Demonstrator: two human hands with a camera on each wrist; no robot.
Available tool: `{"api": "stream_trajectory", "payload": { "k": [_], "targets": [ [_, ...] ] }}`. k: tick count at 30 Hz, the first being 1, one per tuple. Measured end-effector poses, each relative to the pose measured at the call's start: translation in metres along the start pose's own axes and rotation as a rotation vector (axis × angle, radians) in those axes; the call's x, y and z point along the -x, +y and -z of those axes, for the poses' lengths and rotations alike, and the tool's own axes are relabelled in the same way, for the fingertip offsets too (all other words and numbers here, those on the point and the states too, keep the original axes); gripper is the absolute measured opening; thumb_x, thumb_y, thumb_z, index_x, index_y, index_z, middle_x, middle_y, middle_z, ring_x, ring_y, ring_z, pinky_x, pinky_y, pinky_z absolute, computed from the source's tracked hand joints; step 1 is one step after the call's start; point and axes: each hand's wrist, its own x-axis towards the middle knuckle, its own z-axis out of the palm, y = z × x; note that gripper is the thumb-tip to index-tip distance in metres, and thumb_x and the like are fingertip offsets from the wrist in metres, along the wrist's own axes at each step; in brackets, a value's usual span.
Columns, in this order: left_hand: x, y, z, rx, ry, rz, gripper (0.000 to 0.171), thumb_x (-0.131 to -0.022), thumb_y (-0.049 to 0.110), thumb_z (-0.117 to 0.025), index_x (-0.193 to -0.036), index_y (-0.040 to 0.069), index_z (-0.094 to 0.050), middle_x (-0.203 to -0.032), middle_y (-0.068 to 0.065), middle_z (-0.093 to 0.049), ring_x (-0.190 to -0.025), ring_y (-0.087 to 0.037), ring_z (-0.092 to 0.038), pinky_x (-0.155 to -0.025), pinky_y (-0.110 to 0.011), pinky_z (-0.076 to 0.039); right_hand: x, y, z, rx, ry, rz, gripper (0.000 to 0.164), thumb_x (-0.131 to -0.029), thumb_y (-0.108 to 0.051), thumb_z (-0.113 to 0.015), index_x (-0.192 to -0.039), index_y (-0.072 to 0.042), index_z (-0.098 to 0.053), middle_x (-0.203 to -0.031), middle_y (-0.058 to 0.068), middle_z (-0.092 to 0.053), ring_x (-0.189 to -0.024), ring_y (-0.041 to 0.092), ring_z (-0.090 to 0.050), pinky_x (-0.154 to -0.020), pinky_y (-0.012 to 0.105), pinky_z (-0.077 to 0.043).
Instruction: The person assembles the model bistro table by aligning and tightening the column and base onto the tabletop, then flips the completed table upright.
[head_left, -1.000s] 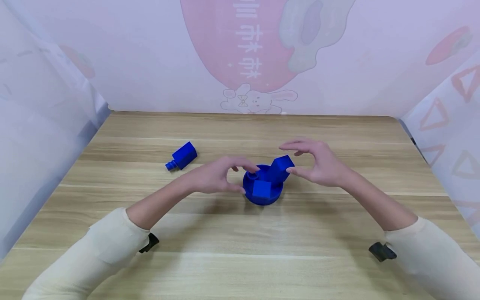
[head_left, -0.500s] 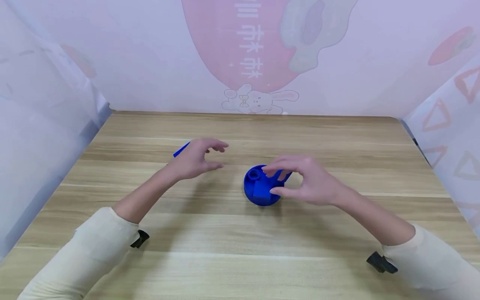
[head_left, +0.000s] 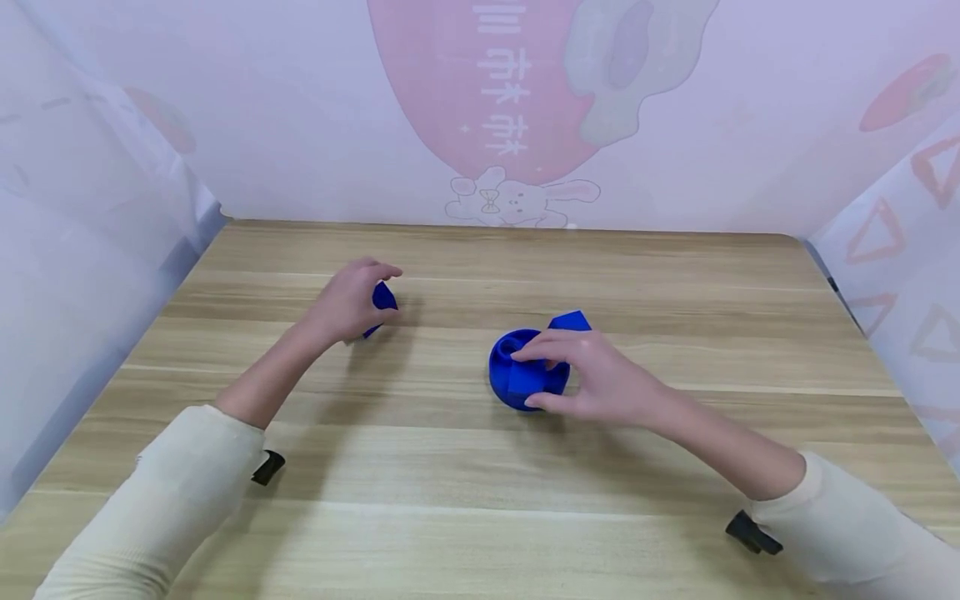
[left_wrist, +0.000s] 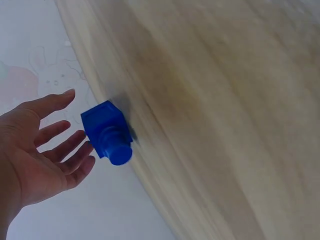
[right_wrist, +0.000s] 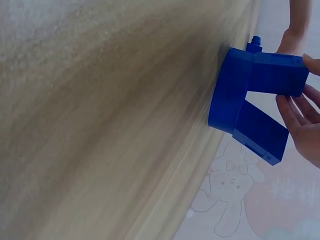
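Note:
My left hand is spread around a loose blue block lying on the table. In the left wrist view, its relaxed fingers reach beside that block, whose round ridged neck points toward the camera. At a shallow round blue dish, my right hand pinches the near blue block, thumb and fingers on opposite sides. The right wrist view has this pinched block leaning out of the dish. Beside it slants a second block, untouched and partly covered by my right hand in the head view.
Inside the dish, a round ring-like socket shows at the left. Everything lies on a wood-grain table, with a printed pale wall panel along its back edge.
My left hand has left the dish and gone left to the loose block. My right hand has shifted from the far block in the dish to the near one.

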Motion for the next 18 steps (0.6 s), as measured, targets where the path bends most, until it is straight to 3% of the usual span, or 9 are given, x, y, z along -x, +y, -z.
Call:
{"api": "stream_trajectory", "payload": {
  "k": [8, 18],
  "targets": [
    [0.0, -0.014, -0.002, -0.009, -0.004, 0.056, 0.061, -0.086, 0.008, -0.082, -0.137, -0.013, -0.056, -0.137, -0.036, -0.054, -0.128, -0.051, -0.053, -0.107, -0.061, -0.045, 0.001, -0.001, 0.001, 0.035, -0.01, -0.009, 0.036, -0.086, -0.013, -0.084, -0.12, -0.004, -0.075, -0.121, 0.01, -0.073, -0.118, 0.029, -0.066, -0.091, 0.043, -0.059],
    [0.002, -0.017, 0.003, -0.035, -0.04, 0.171, 0.065, -0.092, 0.017, -0.077, -0.143, -0.014, -0.05, -0.137, -0.038, -0.052, -0.126, -0.052, -0.053, -0.103, -0.062, -0.047, 0.006, 0.003, 0.005, 0.014, -0.036, 0.006, 0.035, -0.088, -0.006, -0.082, -0.122, -0.005, -0.075, -0.123, 0.007, -0.072, -0.121, 0.027, -0.064, -0.099, 0.048, -0.054]
  ]
}}
